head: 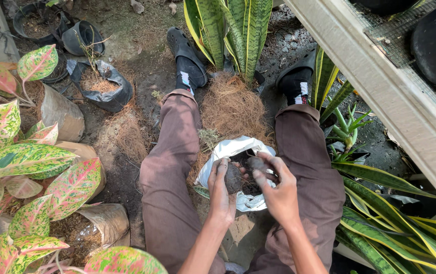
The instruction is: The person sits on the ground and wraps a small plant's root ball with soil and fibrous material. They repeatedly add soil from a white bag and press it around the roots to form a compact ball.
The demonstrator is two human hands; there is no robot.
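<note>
I am seated with my knees apart over a white plastic bag (pixel 222 150) that lies open on the ground between my legs. My left hand (pixel 221 192) grips a dark clump of soil (pixel 233 177) just above the bag's mouth. My right hand (pixel 276 187) holds a second dark clump of soil (pixel 256 163) beside it, fingers curled round it. The two hands almost touch. A mound of brown fibrous roots (pixel 233 106) sits just beyond the bag, under a tall striped snake plant (pixel 233 30).
Pink-and-green leafy plants (pixel 20 167) in brown bags crowd the left. Black grow bags (pixel 101 83) and pots (pixel 37 20) stand at the far left. More snake plants (pixel 395 223) fill the right, beneath a white wooden beam (pixel 380 76) with wire mesh.
</note>
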